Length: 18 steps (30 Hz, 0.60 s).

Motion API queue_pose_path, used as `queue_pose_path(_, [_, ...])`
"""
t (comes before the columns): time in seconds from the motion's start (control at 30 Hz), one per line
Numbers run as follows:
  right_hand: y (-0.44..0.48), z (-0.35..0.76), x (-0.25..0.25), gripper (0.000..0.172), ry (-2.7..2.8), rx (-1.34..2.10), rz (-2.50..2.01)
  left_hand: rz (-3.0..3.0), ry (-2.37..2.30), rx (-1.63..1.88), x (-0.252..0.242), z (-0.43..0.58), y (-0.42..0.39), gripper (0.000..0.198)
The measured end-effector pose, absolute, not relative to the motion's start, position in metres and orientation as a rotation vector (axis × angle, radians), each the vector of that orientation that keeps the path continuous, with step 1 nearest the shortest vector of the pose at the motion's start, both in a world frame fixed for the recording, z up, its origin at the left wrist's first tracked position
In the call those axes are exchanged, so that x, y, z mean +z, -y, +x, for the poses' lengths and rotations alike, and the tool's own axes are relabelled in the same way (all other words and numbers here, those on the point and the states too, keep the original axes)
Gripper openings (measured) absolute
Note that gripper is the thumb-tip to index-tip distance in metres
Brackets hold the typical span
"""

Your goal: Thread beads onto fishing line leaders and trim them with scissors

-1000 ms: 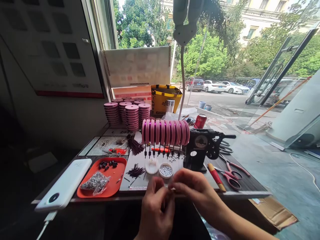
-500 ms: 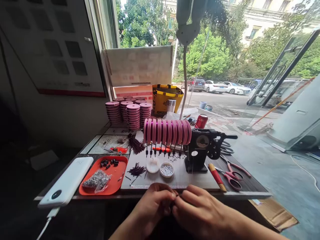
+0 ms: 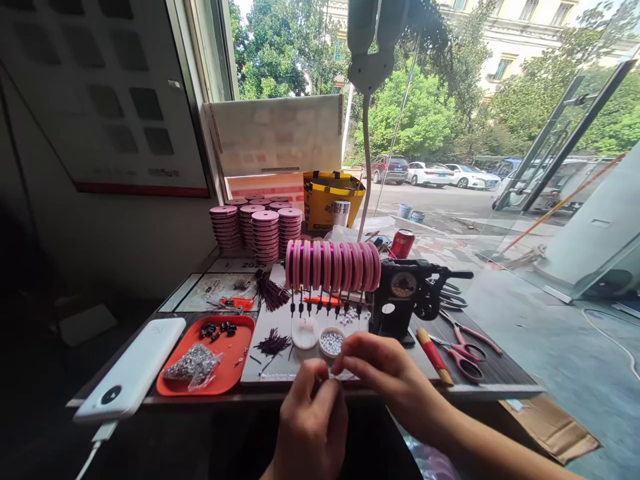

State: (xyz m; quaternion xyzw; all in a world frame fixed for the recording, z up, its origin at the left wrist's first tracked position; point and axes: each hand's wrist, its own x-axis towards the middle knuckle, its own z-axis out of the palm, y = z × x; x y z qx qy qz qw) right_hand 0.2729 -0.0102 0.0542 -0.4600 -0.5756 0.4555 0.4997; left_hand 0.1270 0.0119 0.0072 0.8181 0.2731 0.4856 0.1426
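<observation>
My left hand (image 3: pixel 315 417) is closed in front of the table's near edge, thumb pressed against the curled fingers. Whatever it pinches is too small to make out. My right hand (image 3: pixel 383 367) is just above and to the right, thumb and fingertips pinched together close to the left thumb. What lies between those fingertips cannot be made out. Right behind them stands a small white bowl (image 3: pixel 331 341) of silvery-white beads. A white round dish (image 3: pixel 305 332) and a pile of short dark cord pieces (image 3: pixel 273 342) lie to its left on the pale board (image 3: pixel 295 373).
Pink spools (image 3: pixel 333 265) hang in a row on a black winding machine (image 3: pixel 400 293). To the left are a red tray (image 3: pixel 245 363) with a bag of metal parts and a white power bank (image 3: pixel 133 367). Scissors (image 3: pixel 465 353) and a brush (image 3: pixel 434 357) lie right.
My hands have come apart slightly. The right hand has risen forward toward the bead bowl, and the left has turned more upright and shifted a little right.
</observation>
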Motion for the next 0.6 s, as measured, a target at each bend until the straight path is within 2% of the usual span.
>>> queue_pose_path(0.07, [0.003,0.272,0.058,0.031,1.342,1.225,-1.067,2.612,-0.596,1.575,0.003,0.124,-0.013,0.02])
queue_pose_path(0.17, [0.003,0.276,0.06,0.026,1.417,1.226,-1.088,2.57,-0.437,1.439,0.012,0.121,-0.017,0.021])
queue_pose_path(0.23, [0.01,0.28,0.057,0.014,1.672,0.909,-1.15,2.095,-0.581,1.16,0.022,0.122,-0.02,0.017])
queue_pose_path(0.3, [0.019,0.283,0.053,0.009,2.079,0.364,-1.101,1.447,-0.736,0.85,0.031,0.125,-0.024,0.011])
queue_pose_path(0.4, [0.029,0.284,0.044,0.021,2.464,-0.354,-0.884,0.892,-0.786,0.585,0.035,0.13,-0.028,0.002])
queue_pose_path(0.47, [0.031,0.281,0.039,0.027,2.466,-0.534,-0.842,0.802,-0.795,0.542,0.033,0.132,-0.03,0.003])
queue_pose_path(0.6, [0.03,0.275,0.038,0.032,2.431,-0.562,-0.809,0.679,-0.787,0.496,0.028,0.132,-0.03,0.007])
